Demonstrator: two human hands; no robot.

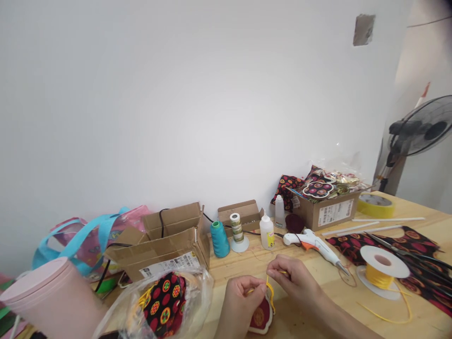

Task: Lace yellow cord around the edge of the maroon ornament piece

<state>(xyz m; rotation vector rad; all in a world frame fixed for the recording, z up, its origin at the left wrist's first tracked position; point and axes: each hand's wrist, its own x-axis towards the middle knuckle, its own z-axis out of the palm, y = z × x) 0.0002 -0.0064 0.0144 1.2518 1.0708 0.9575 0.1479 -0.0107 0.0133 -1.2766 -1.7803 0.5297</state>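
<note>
My left hand point(243, 301) is closed in a pinch on a yellow cord point(270, 288) beside a small dark red pouch point(260, 316) with pale edging. A round gold pattern shows on the pouch's face, and its left side is hidden by my left hand. Just to the right, my right hand point(294, 278) also pinches the cord, with the fingertips pressed together. A short stretch of cord runs between the two hands, above the top of the pouch. The pouch is low over the wooden table; whether it touches the wood I cannot tell.
On the right are a spool of yellow cord point(381, 273), black scissors point(416, 261) on patterned fabric point(420, 240), and a white glue gun point(314, 245). Behind stand a teal thread cone point(220, 240), a glue bottle point(267, 231) and cardboard boxes point(169, 256). A plastic bag point(201, 292) lies left.
</note>
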